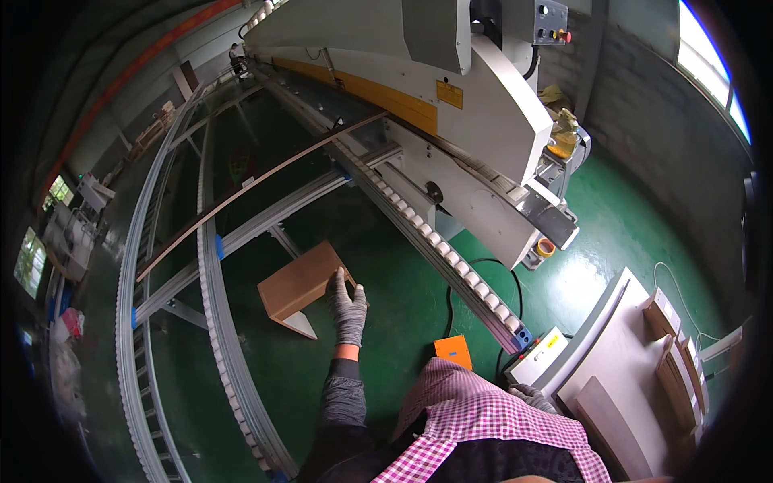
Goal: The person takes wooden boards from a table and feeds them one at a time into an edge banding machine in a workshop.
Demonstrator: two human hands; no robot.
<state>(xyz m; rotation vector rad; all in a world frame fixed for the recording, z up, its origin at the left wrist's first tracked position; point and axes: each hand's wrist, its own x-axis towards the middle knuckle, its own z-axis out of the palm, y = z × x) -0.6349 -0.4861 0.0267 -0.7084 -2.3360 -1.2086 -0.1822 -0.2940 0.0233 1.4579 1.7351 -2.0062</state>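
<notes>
My left hand (348, 312), in a grey glove, reaches forward over the green floor. Its fingers and thumb close on the right edge of a brown angled panel piece (302, 282); a pale face shows at the piece's lower corner. Low at the right, beside my checked apron (499, 414), part of my gloved right hand (533, 397) shows by the edge of a white-topped table (568, 378). The apron covers part of that hand, and its fingers are not clear enough to read.
A roller conveyor frame (439, 241) runs along a large white machine (499, 113). Across its rails lies a long narrow strip (250, 189). Brown curved panels (680, 370) stand on the right-hand table. An orange box (453, 352) and dark cable sit nearby; a distant person (237, 60) stands far off.
</notes>
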